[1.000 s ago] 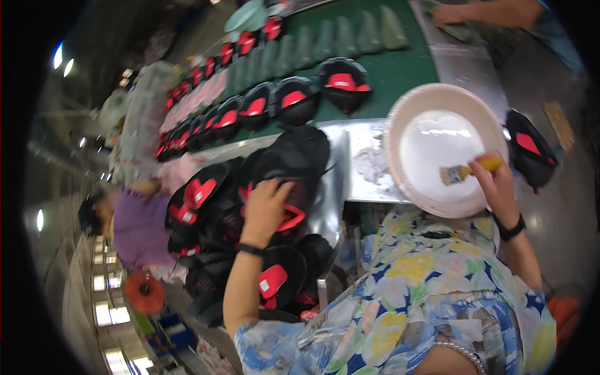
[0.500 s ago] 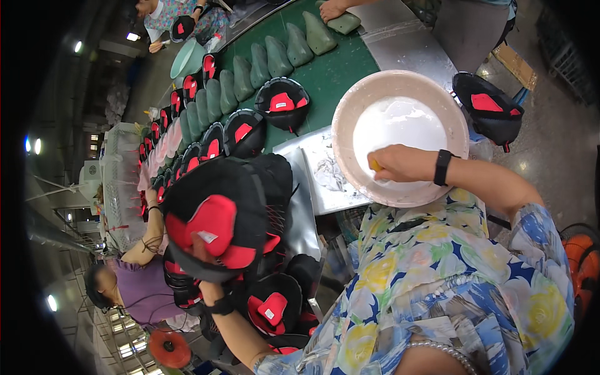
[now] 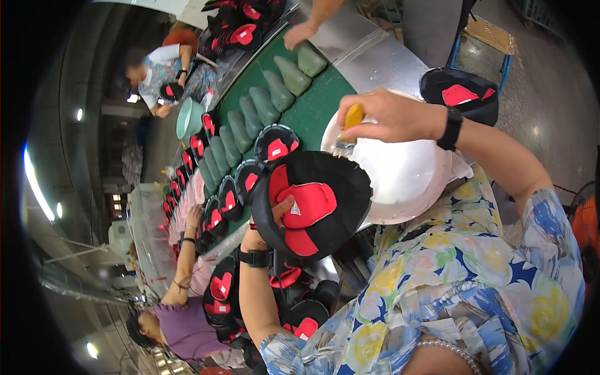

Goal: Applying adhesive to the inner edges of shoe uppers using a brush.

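Observation:
My left hand (image 3: 252, 237) grips a black shoe upper (image 3: 350, 194) with a red lining, its thumb inside the opening against the red tongue. The jagged lower edge of the upper faces the basin. Between the fingers of my right hand (image 3: 403, 117) is a brush (image 3: 353, 117) with a yellow handle, its bristles wet with something white. The bristles are just above the upper's far edge; I cannot tell whether they touch. Beneath my right hand stands a pale basin (image 3: 412, 215) holding white liquid (image 3: 400, 175).
Green shoe lasts (image 3: 265, 106) and more uppers (image 3: 275, 144) line a green conveyor belt (image 3: 334, 94). Uppers are piled below my left arm; another upper (image 3: 462, 94) lies right of the basin. A co-worker's hand (image 3: 300, 34) touches a last; a purple-shirted co-worker (image 3: 187, 331) reaches over the belt.
My left hand has brought the upper right and up, next to the basin. My right hand has risen out of the basin with the brush. The view has shifted.

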The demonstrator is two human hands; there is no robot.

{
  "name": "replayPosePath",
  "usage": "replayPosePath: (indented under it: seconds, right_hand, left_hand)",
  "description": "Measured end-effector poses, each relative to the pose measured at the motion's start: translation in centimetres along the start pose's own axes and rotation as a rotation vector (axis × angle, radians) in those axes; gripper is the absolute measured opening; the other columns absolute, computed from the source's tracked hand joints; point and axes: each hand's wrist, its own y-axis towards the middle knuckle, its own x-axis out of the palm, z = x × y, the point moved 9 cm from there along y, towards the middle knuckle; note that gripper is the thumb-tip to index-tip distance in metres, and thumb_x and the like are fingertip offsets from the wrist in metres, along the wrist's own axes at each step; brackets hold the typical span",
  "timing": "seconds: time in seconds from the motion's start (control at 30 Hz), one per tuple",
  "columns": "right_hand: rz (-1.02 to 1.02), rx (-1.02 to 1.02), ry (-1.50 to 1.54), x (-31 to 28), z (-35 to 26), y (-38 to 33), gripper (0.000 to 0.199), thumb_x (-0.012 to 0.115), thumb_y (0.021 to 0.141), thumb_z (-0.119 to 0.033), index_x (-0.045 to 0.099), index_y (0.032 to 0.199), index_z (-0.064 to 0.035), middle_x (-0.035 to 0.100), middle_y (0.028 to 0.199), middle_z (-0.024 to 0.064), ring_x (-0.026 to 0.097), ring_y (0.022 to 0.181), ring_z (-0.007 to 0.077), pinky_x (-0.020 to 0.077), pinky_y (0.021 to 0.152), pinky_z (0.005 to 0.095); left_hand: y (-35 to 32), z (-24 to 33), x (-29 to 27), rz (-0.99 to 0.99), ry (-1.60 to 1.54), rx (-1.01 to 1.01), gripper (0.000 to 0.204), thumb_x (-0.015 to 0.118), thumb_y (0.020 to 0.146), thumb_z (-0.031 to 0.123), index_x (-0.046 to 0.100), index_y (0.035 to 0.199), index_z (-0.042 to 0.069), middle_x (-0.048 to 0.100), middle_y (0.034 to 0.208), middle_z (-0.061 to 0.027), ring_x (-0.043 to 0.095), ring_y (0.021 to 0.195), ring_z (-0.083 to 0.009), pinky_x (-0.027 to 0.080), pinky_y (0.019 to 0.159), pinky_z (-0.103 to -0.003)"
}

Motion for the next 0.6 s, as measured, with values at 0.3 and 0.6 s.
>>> replayPosePath:
  seconds: [0.3, 0.6]
  right_hand:
    - [0.298, 0.219, -0.107, -2.2, 2.1, -1.4, 0.033, 0.071, 0.082, -0.027, 0.053, 0.08, 0.0005, 0.06, 0.065, 0.0158, 0.06, 0.058, 0.0309, 0.0449, 0.054, 0.0361]
    - [0.493, 0.492, 0.053, 0.0, 4.5, -4.2, 0.037, 0.07, 0.082, -0.03, 0.055, 0.078, 0.0042, 0.062, 0.062, 0.0148, 0.06, 0.054, 0.0214, 0.0456, 0.052, 0.033]
  left_hand:
    - [-1.7, 3.0, 2.6, 0.224, -0.195, 0.348, 0.032, 0.06, 0.093, 0.009, 0.055, 0.125, 0.006, 0.063, 0.113, -0.0054, 0.063, 0.099, -0.0168, 0.052, 0.088, -0.033]
    - [-1.9, 1.3, 2.1, 0.64, 0.044, 0.453, 0.047, 0.067, 0.091, 0.028, 0.054, 0.127, 0.001, 0.064, 0.114, -0.0077, 0.063, 0.099, -0.0169, 0.05, 0.08, -0.026]
